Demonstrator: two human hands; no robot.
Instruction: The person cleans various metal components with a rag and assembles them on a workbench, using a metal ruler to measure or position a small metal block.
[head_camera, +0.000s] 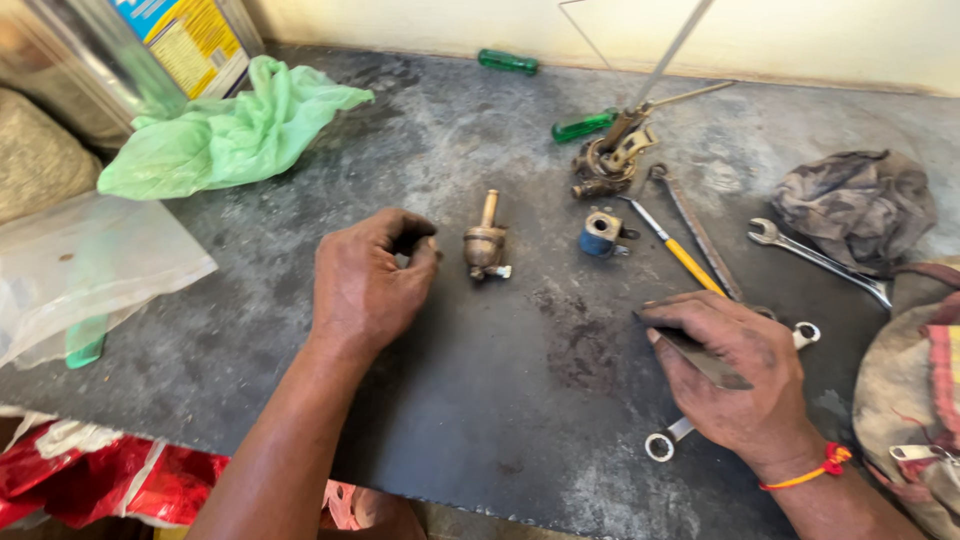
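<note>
My left hand rests on a dark grey worktop, fingers curled with thumb and forefinger pinched together; whether something tiny is between them cannot be told. Just right of it lies a small brass valve part with a stem pointing away. My right hand presses down on a flat dark metal strip, and a ring spanner runs beneath the hand. A red and yellow thread is tied around that wrist.
A blue coil block, a brass fitting assembly, a yellow-handled screwdriver, two green-handled screwdrivers, a combination spanner, a crumpled grey rag, a green plastic bag, a clear bag and a tin surround the hands.
</note>
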